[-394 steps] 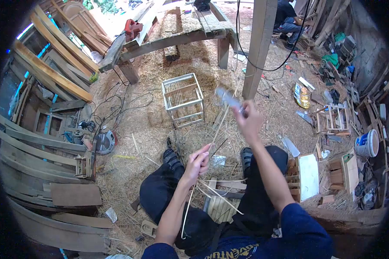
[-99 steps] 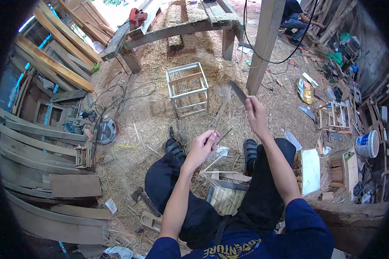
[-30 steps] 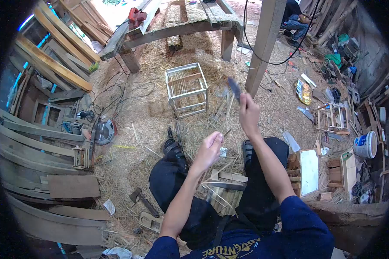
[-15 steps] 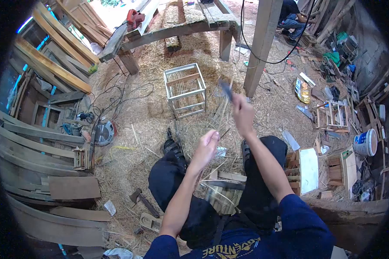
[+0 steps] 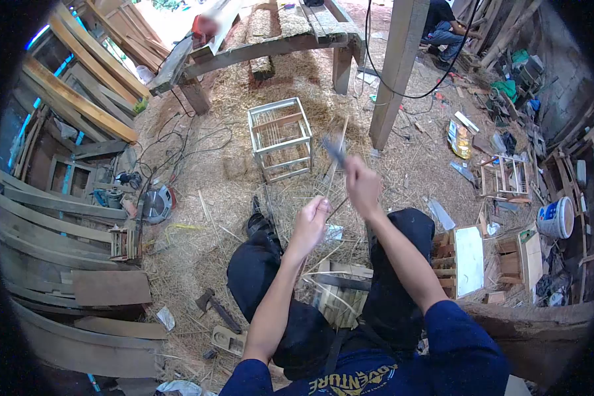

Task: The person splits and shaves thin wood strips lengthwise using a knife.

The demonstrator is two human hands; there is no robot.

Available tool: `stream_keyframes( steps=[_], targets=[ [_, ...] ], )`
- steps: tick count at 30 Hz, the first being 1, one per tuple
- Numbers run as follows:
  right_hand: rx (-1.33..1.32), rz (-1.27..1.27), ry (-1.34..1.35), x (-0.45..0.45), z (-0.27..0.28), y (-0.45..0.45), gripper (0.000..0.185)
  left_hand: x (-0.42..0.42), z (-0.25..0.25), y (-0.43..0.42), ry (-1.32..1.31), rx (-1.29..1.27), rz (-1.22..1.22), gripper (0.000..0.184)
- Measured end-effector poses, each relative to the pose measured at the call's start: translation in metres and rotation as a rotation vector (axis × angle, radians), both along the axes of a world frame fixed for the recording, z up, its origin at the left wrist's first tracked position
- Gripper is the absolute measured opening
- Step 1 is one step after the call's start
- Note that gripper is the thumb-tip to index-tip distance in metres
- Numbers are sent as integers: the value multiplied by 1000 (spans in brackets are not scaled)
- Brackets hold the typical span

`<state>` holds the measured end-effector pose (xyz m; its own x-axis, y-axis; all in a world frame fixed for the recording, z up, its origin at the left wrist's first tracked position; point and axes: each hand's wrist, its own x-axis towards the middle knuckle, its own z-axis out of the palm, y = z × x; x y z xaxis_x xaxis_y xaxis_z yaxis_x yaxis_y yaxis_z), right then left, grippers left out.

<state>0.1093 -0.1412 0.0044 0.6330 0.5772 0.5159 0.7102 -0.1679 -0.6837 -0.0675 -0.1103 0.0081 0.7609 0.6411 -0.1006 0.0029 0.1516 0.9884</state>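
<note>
A thin pale strip [image 5: 342, 142] rises from my left hand [image 5: 310, 224], whose fingers are closed round its lower part. My right hand [image 5: 363, 187] is wrapped round the handle of a knife [image 5: 334, 150]. The blade, blurred by motion, points up and left beside the strip; whether they touch I cannot tell. Below my hands, between my legs, several pale strips lie across a bundle of slats [image 5: 340, 303]. Beyond my hands a small wooden frame [image 5: 280, 140] stands on the floor.
A wooden bench [image 5: 264, 56] stands ahead, with a post [image 5: 397, 76] to its right. At the far right a person [image 5: 444, 33] crouches. A circular saw [image 5: 157, 203] and a hatchet [image 5: 216, 309] lie left. A white bucket [image 5: 556, 219] and a white board [image 5: 469, 261] are right.
My right hand has moved left and down with the knife, closer to my left hand. My left hand has shifted slightly left, and the pale strip shows more clearly above it.
</note>
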Motion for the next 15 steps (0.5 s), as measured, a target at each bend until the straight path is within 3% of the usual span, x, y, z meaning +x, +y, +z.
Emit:
stream_keyframes(
  steps=[1,5,7,8,11,12,15],
  targets=[
    [46,-35,80,6,5,6,35,0,2,0,-15,-42,-24,32],
    [-56,76,-12,-7,-15,-2,33,-5,12,-1,21,-130,48,30],
    [-120,146,-110,-10,-11,-8,32,-5,9,0,43,-42,30,30],
    [16,57,33,0,-5,1,29,-3,7,-1,30,-32,15,29],
    [30,11,-57,4,-19,6,29,-5,1,0,58,31,27,30],
    [33,97,-208,-15,-27,0,31,-8,2,5,91,80,50,31],
    [-55,0,-93,-1,-23,2,34,-7,-2,7,107,122,35,31]
  ],
)
